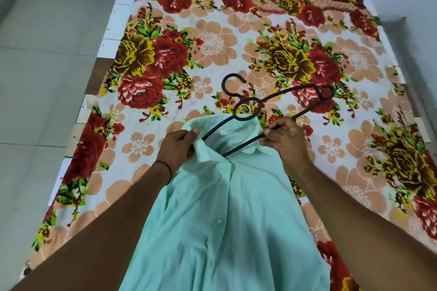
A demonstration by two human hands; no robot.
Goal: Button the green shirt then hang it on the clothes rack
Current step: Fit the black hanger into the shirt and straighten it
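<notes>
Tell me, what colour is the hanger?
Black. The head view shows the hanger best, with one end tucked into the collar of the green shirt.

place: home bedroom | evidence: floral bedsheet (pixel 212 42) on bed - tiled floor (pixel 47 66)

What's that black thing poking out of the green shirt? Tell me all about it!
It's a thin black hanger, maybe wire. It has a curled hook on top, a round ring below, and two sloping arms joined by a straight bottom bar. It's tilted: one arm is tucked into the collar of the green shirt, the other sticks out over the flowery bedsheet. The right hand pinches the bottom bar.
</notes>
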